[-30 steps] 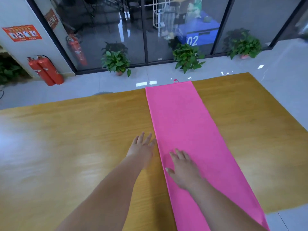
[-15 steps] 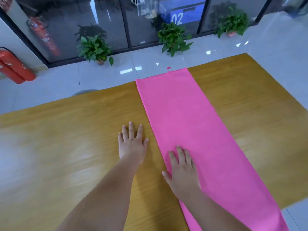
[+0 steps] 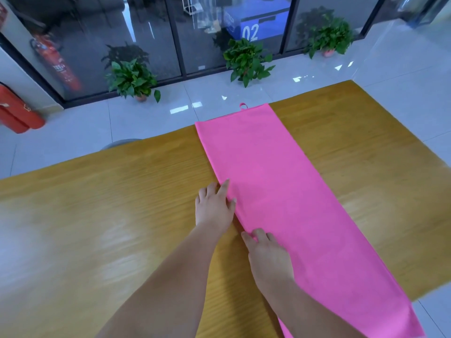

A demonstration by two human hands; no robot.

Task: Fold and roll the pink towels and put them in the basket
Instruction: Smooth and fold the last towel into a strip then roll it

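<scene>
Currently the pink towel (image 3: 280, 203) lies as a long narrow strip on the desk (image 3: 97, 215). Left hand (image 3: 214, 207) rests flat against the towel's left edge; right hand (image 3: 268, 256) pinches that edge. Rolling and basketing not yet done.

Single head-worn wide-angle view. Looks forward and down over yellow-brown wooden table (image 3: 97, 228), close above left hand (image 3: 213, 207) and right hand (image 3: 268, 259) at the long pink towel (image 3: 280, 191). Faces dark glass wall (image 3: 146, 32) across pale tiled floor (image 3: 146, 118). Tilts slightly, lifting far table edge at right.
</scene>
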